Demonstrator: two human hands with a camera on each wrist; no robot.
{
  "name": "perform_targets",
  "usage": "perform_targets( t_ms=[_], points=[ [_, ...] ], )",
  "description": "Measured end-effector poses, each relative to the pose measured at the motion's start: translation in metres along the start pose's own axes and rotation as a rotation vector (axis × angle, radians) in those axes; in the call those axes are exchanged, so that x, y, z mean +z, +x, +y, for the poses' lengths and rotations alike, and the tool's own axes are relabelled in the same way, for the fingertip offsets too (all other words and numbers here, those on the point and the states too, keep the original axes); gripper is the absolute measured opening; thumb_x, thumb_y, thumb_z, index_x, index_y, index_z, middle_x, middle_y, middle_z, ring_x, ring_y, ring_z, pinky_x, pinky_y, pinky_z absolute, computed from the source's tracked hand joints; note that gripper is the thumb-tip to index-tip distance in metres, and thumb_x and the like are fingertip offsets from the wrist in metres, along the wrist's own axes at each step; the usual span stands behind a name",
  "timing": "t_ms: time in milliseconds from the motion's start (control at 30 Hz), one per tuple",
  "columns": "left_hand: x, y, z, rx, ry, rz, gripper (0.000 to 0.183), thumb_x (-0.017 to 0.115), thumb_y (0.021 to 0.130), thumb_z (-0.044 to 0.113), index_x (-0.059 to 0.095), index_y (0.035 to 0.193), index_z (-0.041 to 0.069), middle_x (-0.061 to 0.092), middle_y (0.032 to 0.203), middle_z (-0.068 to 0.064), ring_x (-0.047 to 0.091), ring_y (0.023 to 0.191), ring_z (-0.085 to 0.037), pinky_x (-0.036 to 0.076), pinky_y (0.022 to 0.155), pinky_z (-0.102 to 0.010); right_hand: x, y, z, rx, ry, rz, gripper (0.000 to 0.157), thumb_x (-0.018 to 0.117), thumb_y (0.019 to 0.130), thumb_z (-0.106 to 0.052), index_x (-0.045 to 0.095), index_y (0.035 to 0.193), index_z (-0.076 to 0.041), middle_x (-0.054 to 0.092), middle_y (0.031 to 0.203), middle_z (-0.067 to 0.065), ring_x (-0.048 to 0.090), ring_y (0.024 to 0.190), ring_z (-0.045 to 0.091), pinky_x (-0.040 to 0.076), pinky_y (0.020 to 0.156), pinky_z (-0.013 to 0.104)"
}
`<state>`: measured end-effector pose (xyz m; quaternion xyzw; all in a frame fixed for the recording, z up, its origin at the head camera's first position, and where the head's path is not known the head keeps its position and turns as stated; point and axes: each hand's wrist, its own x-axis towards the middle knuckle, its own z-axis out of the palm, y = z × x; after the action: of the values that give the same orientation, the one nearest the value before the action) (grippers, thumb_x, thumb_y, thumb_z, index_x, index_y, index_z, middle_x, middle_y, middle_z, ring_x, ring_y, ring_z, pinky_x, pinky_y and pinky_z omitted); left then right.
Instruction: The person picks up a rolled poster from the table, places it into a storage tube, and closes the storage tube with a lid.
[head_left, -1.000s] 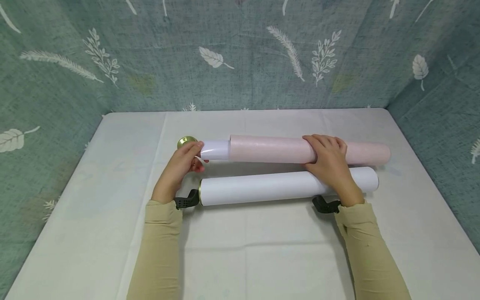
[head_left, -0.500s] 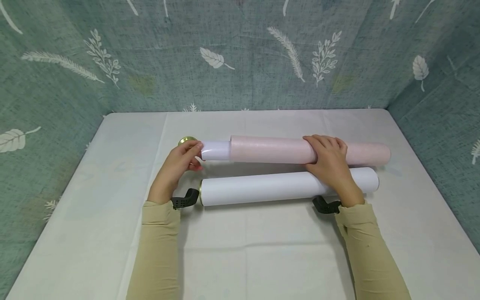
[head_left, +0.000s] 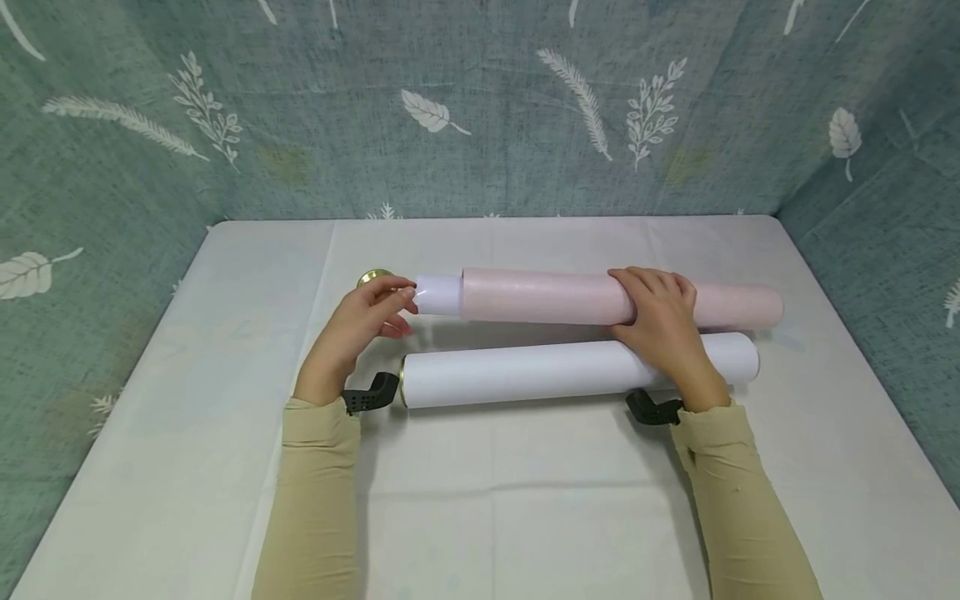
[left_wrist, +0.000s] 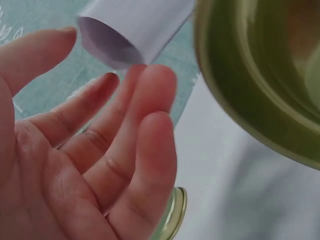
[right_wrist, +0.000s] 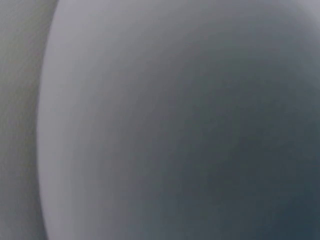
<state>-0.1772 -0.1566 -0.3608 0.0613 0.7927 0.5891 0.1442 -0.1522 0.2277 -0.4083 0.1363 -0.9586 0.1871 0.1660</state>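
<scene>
A rolled white sheet (head_left: 439,295) with a glossy surface sticks out of the left end of a pink tube (head_left: 540,297). Beside the roll's outer end is my left hand (head_left: 360,321). In the left wrist view its fingers (left_wrist: 156,140) are spread and loosely bent near the hollow roll end (left_wrist: 112,45); whether a fingertip touches it I cannot tell. My right hand (head_left: 660,321) grips the pink tube from above, towards its right part. Behind the left hand lies a gold round lid (head_left: 372,275), partly hidden.
A white tube (head_left: 517,374) lies in front of the pink one, under the right wrist. Its gold-rimmed end (left_wrist: 225,95) looms close in the left wrist view. White cloth covers the table (head_left: 450,517); a green leaf-patterned curtain (head_left: 480,150) stands behind. The right wrist view is blurred.
The left fingers have come off the roll's end and moved slightly right. The roll sits a little deeper inside the pink tube, its visible part shorter. The right hand has stayed put.
</scene>
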Motion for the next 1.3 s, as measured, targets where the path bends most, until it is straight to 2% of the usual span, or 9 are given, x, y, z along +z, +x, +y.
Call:
perform_targets(
  t_ms=[267,600,833,1100,1300],
  points=[
    [0.001,-0.003,0.006,0.015,0.045,-0.042,0.039,0.056,0.088,0.034,0.050,0.119,0.011,0.053,0.113,-0.004,0.057,0.097,-0.026,0.046,0.079,-0.040,-0.001,0.001,0.000,0.004,0.001,-0.003,0.066,0.077,0.067,-0.022,0.048,0.126,-0.014,0.047,0.125,0.009,0.036,0.114,0.030,0.011,0.096,0.051],
    [0.004,-0.007,0.013,0.060,0.134,-0.098,0.020,0.057,0.088,0.016,0.058,0.103,0.003,0.056,0.102,-0.012,0.056,0.094,-0.027,0.045,0.079,-0.039,-0.001,0.000,0.000,0.007,0.002,-0.007,0.066,0.077,0.067,-0.023,0.049,0.125,-0.014,0.047,0.125,0.008,0.036,0.115,0.029,0.011,0.096,0.051],
    [0.001,0.006,-0.008,0.098,0.146,-0.106,0.024,0.061,0.085,0.028,0.060,0.101,0.009,0.056,0.100,-0.008,0.056,0.094,-0.030,0.046,0.077,-0.037,-0.002,0.000,-0.001,0.010,0.005,-0.010,0.065,0.077,0.067,-0.024,0.049,0.125,-0.015,0.047,0.125,0.008,0.035,0.116,0.029,0.012,0.096,0.051],
    [0.005,0.006,-0.008,0.083,0.166,-0.124,0.023,0.063,0.083,0.029,0.062,0.099,0.012,0.056,0.102,-0.005,0.055,0.095,-0.030,0.045,0.079,-0.038,-0.002,-0.001,-0.001,0.010,0.008,-0.013,0.066,0.077,0.067,-0.024,0.048,0.126,-0.015,0.047,0.125,0.008,0.035,0.115,0.029,0.011,0.096,0.051],
    [0.008,0.006,-0.005,0.091,0.185,-0.135,0.023,0.062,0.084,0.031,0.063,0.099,0.013,0.059,0.097,-0.007,0.056,0.093,-0.030,0.045,0.078,-0.036,-0.002,-0.001,-0.001,0.011,0.006,-0.016,0.066,0.077,0.068,-0.025,0.048,0.126,-0.016,0.046,0.125,0.008,0.035,0.116,0.029,0.011,0.096,0.051]
  ],
)
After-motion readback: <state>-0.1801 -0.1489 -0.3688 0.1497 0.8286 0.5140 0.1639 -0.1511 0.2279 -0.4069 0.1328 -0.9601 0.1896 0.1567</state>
